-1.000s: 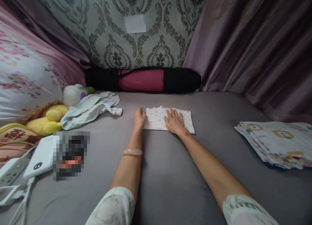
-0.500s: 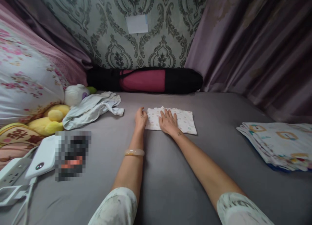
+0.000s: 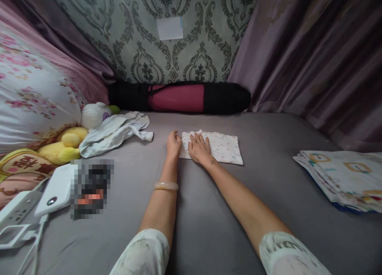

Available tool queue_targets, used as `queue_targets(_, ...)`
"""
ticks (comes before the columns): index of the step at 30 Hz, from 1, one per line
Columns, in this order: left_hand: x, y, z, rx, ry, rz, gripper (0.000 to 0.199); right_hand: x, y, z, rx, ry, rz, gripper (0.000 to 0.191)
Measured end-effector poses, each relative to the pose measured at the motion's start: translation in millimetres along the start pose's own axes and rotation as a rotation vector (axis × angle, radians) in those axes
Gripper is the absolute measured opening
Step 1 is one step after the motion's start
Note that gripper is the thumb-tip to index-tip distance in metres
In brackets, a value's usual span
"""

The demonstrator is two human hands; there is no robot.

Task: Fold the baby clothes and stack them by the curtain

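A small white folded cloth (image 3: 225,148) with a faint coloured print lies flat on the grey bed sheet. My right hand (image 3: 199,148) rests palm down on its left half, fingers stretched out and slightly spread. At the cloth's left edge is my left hand (image 3: 174,145), turned on its side with fingers curled in against that edge. Its fingertips are mostly hidden, but the hand looks closed on the edge. A pale bangle (image 3: 166,186) circles my left forearm.
Left of my hands lies a crumpled pale garment (image 3: 116,134) beside plush toys (image 3: 64,146). Nearer are a white power bank (image 3: 56,189) and a power strip (image 3: 19,211). Folded printed cloths (image 3: 343,175) are stacked at right. A black-and-red long bag (image 3: 176,98) lies along the wall.
My right hand has slid left across the cloth, closer to my left hand. My left hand keeps its place at the edge. The view has shifted slightly.
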State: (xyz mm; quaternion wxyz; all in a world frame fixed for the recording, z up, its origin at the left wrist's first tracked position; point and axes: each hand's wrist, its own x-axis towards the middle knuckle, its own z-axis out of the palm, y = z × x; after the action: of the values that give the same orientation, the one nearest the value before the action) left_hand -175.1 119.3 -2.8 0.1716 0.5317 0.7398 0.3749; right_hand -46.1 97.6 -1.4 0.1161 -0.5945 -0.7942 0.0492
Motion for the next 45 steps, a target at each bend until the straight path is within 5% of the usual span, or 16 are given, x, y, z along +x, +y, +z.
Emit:
queue_targets(25, 1, 2, -4.0, -0.096, 0.123, 0.006, 0.037, 12, -39, 0, -0.006, -0.101, -0.163, 0.059)
queue_targets(29, 0, 5, -2.6, -0.099, 0.118, 0.034, 0.037, 15, -29, -6, 0.065, -0.104, -0.160, 0.057)
queue_targets(33, 0, 8, 3.0, -0.095, 0.108, 0.093, 0.036, 17, -6, -8, 0.046, 0.051, -0.021, 0.058)
queue_targets(42, -8, 17, 17.5, -0.056, -0.020, 0.218, 0.035, 20, 17, -3, 0.033, -0.050, 0.028, 0.057)
queue_targets(45, -12, 22, 21.4, 0.011, -0.077, 0.281, 0.036, 16, 31, -12, 0.019, 0.044, 0.073, 0.056)
